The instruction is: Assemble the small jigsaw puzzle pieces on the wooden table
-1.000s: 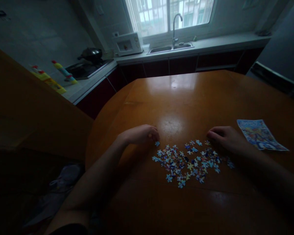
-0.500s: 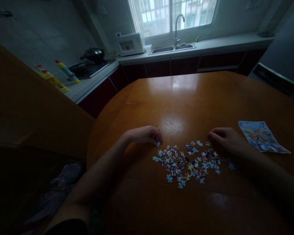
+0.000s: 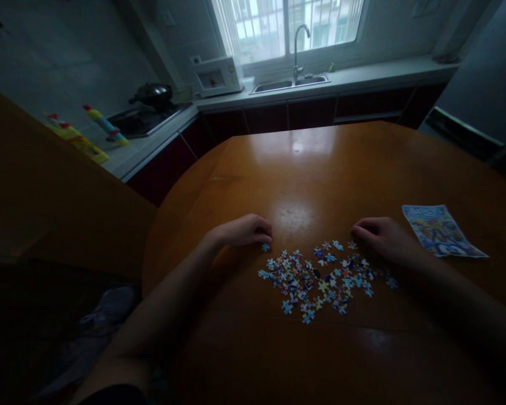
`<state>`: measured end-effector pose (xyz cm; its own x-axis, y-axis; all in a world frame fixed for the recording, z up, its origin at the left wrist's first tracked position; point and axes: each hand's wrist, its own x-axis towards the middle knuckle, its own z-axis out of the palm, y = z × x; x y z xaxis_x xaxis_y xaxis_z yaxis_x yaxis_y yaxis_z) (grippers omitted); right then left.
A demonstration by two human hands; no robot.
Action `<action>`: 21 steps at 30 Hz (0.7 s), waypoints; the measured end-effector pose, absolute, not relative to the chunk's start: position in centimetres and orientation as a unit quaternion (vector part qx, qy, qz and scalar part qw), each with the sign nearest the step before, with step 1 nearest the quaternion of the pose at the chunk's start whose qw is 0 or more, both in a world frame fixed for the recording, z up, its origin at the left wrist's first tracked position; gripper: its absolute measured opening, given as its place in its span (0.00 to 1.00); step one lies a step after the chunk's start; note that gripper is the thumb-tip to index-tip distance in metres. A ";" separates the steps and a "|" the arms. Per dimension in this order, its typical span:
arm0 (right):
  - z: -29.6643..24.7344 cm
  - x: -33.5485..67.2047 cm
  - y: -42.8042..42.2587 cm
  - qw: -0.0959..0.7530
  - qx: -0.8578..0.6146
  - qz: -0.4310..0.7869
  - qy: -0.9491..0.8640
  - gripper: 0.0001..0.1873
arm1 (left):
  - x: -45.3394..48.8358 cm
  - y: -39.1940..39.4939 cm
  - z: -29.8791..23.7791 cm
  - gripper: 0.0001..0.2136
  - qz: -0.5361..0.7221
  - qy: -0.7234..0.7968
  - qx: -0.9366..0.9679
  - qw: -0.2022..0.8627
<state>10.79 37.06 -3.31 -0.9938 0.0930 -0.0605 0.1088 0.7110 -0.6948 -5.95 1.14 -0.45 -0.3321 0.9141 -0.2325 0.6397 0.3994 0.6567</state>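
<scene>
On the wooden table (image 3: 303,185), many small jigsaw pieces (image 3: 293,275) lie in a loose pile in front of me. My left hand (image 3: 248,230) rests at the pile's upper left with its fingers curled in. Just below its fingertips lies a light blue jigsaw piece (image 3: 265,247), flat on the table; whether the thumb touches it I cannot tell. Along the pile's right edge sits my right hand (image 3: 382,236), loosely closed, thumb against the fingers and nothing visible in it. One jigsaw piece (image 3: 352,245) is close below that thumb.
A colourful printed sheet (image 3: 442,230) lies on the table beyond my right wrist. Behind the table a counter carries a sink (image 3: 274,86) with a tap, a microwave (image 3: 216,77) and a stove with a black pan (image 3: 154,94). Yellow bottles (image 3: 80,140) stand at the left.
The view has shifted slightly, moving the scene a little left. My left fingers have come slightly up off the light blue jigsaw piece, which now shows more fully. My right hand stays in place.
</scene>
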 end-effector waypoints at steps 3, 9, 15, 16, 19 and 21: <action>-3.4 10.8 37.2 0.014 0.054 -0.376 0.925 0.18 | -6.2 0.8 0.0 0.07 0.242 0.771 0.504 0.306; -3.5 10.7 37.3 0.012 0.052 -0.374 0.926 0.17 | -6.3 0.6 0.1 0.08 0.254 0.744 0.512 0.345; -3.4 10.8 37.1 -0.002 0.049 -0.374 0.926 0.17 | -6.4 0.8 0.1 0.05 0.249 0.744 0.530 0.323; -3.5 10.8 37.1 -0.001 0.047 -0.375 0.926 0.17 | -6.4 0.8 0.1 0.06 0.248 0.744 0.530 0.322; -3.7 10.7 37.2 0.001 0.045 -0.371 0.928 0.17 | -6.2 1.4 -0.5 0.07 0.256 0.760 0.527 0.282; -3.8 10.7 37.3 0.002 0.046 -0.367 0.929 0.17 | -6.1 2.1 -1.4 0.07 0.282 0.785 0.510 0.212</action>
